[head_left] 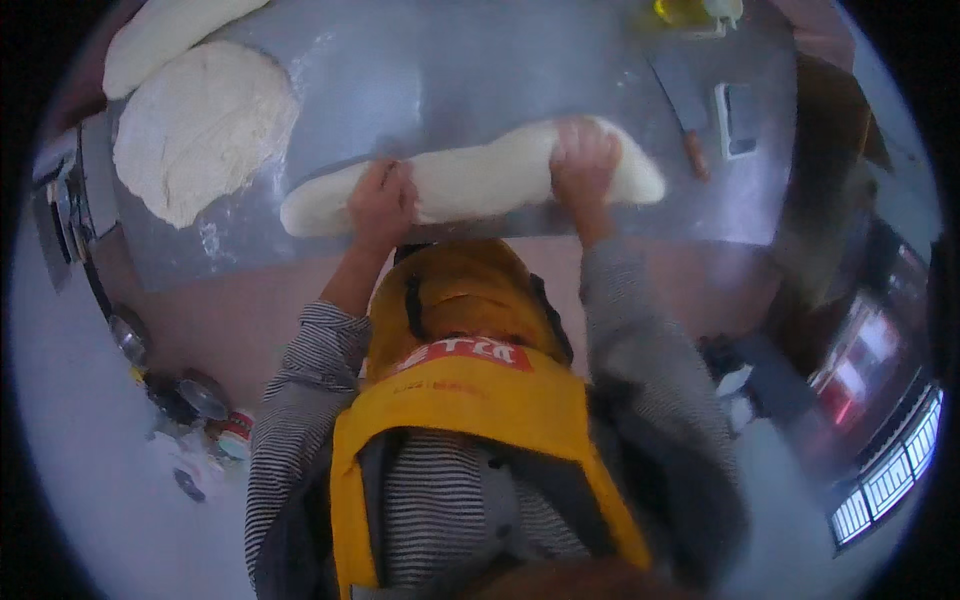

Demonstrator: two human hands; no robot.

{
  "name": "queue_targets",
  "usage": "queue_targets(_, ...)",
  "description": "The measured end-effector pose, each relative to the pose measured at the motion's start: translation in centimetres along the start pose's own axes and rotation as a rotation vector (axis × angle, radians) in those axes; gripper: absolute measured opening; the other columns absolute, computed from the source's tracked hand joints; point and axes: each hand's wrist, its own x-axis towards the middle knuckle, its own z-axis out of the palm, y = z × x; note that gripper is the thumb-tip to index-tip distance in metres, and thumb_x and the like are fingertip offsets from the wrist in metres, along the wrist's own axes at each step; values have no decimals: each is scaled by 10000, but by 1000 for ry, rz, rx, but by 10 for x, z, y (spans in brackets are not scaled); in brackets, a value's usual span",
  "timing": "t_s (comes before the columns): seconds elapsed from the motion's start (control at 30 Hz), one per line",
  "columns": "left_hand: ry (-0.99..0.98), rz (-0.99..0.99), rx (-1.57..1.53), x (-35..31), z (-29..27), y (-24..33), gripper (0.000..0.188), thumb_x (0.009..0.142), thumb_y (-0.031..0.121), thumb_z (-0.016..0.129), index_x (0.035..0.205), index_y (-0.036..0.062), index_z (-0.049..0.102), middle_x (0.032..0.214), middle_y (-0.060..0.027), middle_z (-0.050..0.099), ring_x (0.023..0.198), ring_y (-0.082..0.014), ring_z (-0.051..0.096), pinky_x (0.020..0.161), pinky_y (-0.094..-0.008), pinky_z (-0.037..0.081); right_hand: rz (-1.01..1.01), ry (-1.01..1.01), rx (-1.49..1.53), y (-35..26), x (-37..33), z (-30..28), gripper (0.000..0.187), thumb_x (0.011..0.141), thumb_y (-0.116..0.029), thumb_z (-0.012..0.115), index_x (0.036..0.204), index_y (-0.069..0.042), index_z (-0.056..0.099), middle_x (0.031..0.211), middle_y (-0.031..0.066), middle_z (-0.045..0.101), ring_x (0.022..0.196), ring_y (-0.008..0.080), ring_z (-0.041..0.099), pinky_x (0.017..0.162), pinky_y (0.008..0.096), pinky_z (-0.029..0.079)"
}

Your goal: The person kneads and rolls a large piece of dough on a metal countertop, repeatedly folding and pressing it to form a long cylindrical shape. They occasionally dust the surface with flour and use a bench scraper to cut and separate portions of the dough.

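A long, thick roll of pale dough (470,182) lies across the near part of the grey metal worktop (460,75). Toward its left end, my left hand (383,203) grips the dough's near side with curled fingers. My right hand (585,172) is wrapped over the roll nearer its right end, fingers bent across the top. Both rounded ends of the roll stick out past my hands. Beyond my left hand lies a wide, flat round of dough (205,130), with another long dough piece (165,38) behind it.
At the right of the worktop lie a knife (683,125) with a wooden handle and a white-edged, dark-faced device (738,120). A container of yellow liquid (682,12) stands at the far right. Metal bowls (203,396) sit low on the left.
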Motion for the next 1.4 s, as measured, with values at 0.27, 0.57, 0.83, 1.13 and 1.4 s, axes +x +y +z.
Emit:
queue_targets(0.27,-150,-83,255,57,-27,-32,539,791,291,745,1272,109,582,1174,-161,596,1128,-394,522,916,-548,436,240,-341,668,62,100,30,380,902,-407,564,1126,-116,664,1062,140,671,1032,320,633,971,527,412)
queue_targets(0.57,-493,-302,261,6,-64,-58,866,642,374,847,1401,178,479,1361,-172,515,1217,-384,505,1004,-472,446,131,-340,515,126,7,-22,842,686,-339,815,1414,-111,458,1364,194,525,1334,378,402,1098,480,323)
queue_targets(0.83,-661,-796,-1108,36,-68,22,629,820,126,719,1389,29,470,1286,-107,591,1167,-226,566,1011,-382,447,781,-660,1500,64,35,-58,608,798,-41,679,1355,61,456,1194,172,620,1052,248,638,874,381,537)
queue_targets(1.13,-480,-641,-1635,146,-205,18,618,826,255,703,1352,21,478,1236,-112,596,1096,-228,607,914,-373,514,572,-218,1934,-111,154,-196,583,793,-88,668,1328,45,478,1217,159,598,1077,283,620,936,400,512)
queue_targets(1.4,-288,-272,-1337,288,-384,-167,492,816,258,722,1236,40,588,1139,-128,643,972,-256,659,850,-394,547,352,145,1822,-260,334,-305,533,864,-143,619,1338,42,459,1244,209,559,1132,332,581,966,437,494)
